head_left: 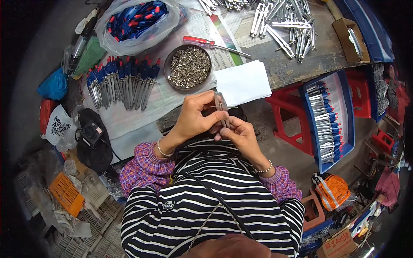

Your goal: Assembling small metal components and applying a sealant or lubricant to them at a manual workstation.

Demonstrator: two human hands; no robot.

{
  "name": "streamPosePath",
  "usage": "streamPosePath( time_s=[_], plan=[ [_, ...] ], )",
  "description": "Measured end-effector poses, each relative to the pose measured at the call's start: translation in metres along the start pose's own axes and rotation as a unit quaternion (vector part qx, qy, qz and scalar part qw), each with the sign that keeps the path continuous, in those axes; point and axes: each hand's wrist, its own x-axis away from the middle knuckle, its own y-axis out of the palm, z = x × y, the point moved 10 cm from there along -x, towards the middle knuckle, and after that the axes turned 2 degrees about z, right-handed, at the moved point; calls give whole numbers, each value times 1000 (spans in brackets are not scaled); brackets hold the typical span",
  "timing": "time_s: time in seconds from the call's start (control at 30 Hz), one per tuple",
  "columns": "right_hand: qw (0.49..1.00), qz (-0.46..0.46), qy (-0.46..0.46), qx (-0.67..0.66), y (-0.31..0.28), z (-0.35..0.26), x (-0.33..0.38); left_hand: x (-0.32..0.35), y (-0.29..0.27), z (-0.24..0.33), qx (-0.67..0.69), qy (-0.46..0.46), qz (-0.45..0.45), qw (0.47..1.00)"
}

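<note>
In front of my chest, a slim silver metal piece (pixel 221 103) stands between my two hands at the table's near edge. My left hand (pixel 198 116) pinches it between thumb and fingers. Lower down, my right hand (pixel 240 136) has its fingers closed on the same piece; a thin pale rod sticks out to the right beside it. Just beyond the hands sits a dark round bowl (pixel 167 72) full of small metal pins or rivets (pixel 189 68). White paper sheets (pixel 243 81) lie to its right, near my fingers.
Finished-looking metal tools with blue and red ends (pixel 124 81) fan out at left, below a plastic bag (pixel 103 32) of blue-red parts. A red-handled screwdriver (pixel 198 40) lies beyond the bowl. Silver metal strips (pixel 292 26) pile up far right. Red stools (pixel 279 124) and a blue tray (pixel 349 107) flank me.
</note>
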Motion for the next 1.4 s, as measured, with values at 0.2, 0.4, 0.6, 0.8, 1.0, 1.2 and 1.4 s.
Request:
streamPosePath(
  time_s=[0.2, 0.4, 0.6, 0.8, 1.0, 1.2, 1.4],
  plan=[
    [995, 52, -69, 41, -1, -19, 5, -2, 1, 7, -76, 27, -59, 995],
    [997, 48, -42, 50, -7, -10, 3, -1, -1, 1, 13, 3, 11, 1000],
    [1000, 21, 0, 22, -4, -3, 4, -2, -1, 7, -93, 36, -27, 995],
    [1000, 28, 13, 8, -6, -4, 5, 0, 5, -2, -25, -3, -38, 999],
    [999, 46, 29, 7, -8, 2, 6, 1, 3, -8, -31, -28, -44, 998],
    [998, 19, -33, 53, -8, -2, 5, 2, 7, -9, -18, -43, -53, 997],
    [988, 73, -82, 110, -22, -27, 4, -9, 30, -1, -49, -13, -104, 993]
  ],
)
